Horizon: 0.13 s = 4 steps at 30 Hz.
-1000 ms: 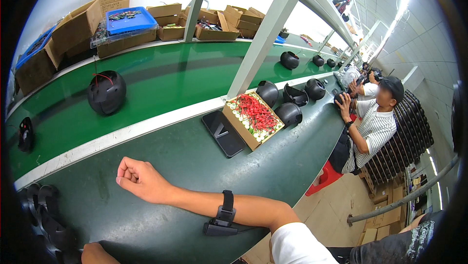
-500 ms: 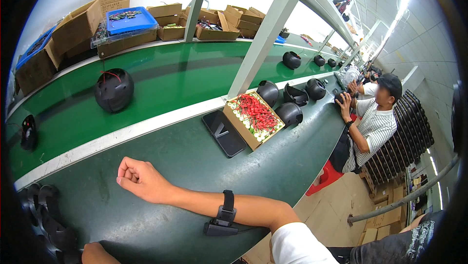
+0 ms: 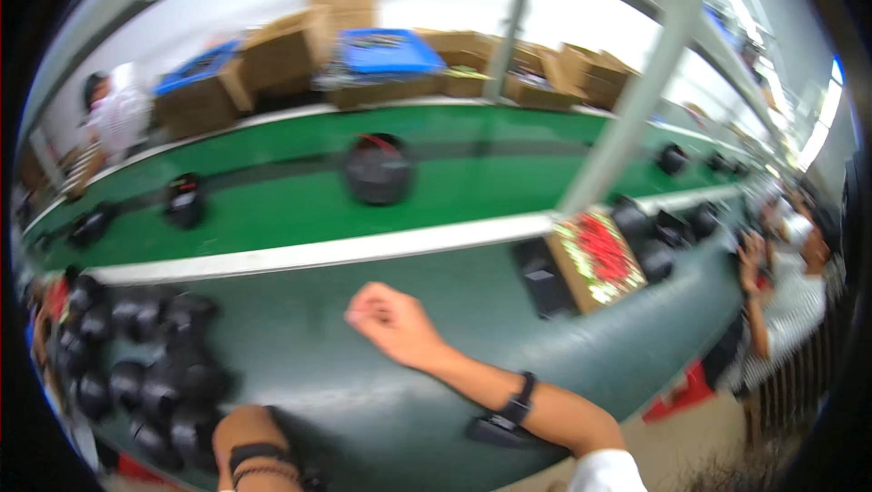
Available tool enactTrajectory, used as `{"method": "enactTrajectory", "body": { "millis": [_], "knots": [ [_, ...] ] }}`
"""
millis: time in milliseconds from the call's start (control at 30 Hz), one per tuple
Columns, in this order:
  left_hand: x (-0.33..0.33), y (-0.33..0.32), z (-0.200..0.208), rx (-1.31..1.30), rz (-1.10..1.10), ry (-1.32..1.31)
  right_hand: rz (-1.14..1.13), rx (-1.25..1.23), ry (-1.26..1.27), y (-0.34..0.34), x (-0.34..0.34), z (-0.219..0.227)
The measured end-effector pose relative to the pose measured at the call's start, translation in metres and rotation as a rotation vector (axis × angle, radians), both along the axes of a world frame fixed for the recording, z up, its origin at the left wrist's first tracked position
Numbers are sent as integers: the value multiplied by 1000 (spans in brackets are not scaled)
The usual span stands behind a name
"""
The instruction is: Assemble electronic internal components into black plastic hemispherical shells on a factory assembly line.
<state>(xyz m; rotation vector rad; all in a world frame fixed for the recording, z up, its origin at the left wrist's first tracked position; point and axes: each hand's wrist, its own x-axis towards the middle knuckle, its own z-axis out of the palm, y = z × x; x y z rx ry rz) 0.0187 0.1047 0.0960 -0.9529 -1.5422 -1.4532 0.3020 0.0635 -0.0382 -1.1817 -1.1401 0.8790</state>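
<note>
Dark-green bench: my right hand (image 3: 392,321) rests on the matte dark-green worktop (image 3: 300,374), fingers curled into a loose fist, holding nothing that I can see; a black band sits on that forearm.
Left hand: only my left wrist (image 3: 252,445) with its black strap shows at the lower edge; the fingers are out of view, so I cannot tell whether they are clenched or released.
Nearest parts: a cluster of glossy black rounded shells (image 3: 150,360) lies on the bench to my left, near my left wrist and well apart from my right fist.
Right of my fist: a flat black tray (image 3: 541,276) lies just beside an open cardboard box of small red and pale pieces (image 3: 597,258), with more black shells beyond it.
Belt: a black dome-shaped helmet (image 3: 377,168) rides the bright green conveyor belt (image 3: 272,210), past the white edge strip, with smaller black pieces further left.
Far side: cardboard cartons and a blue plastic crate (image 3: 386,49) line the back shelf.
Doing it well: I judge the fist should open before reaching, and the reach should meet the helmet squarely as it comes level, not chase it; the picture is blurred, so finer detail is unclear.
</note>
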Motion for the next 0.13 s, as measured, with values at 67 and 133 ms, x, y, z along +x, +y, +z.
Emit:
{"method": "enactTrajectory", "body": {
  "millis": [67,133],
  "knots": [
    [-25,-24,41,75,199,55,68,-55,20,3,-2,8],
    [-49,-60,58,148,342,65,145,-45,12,14,-15,20]
  ]
}}
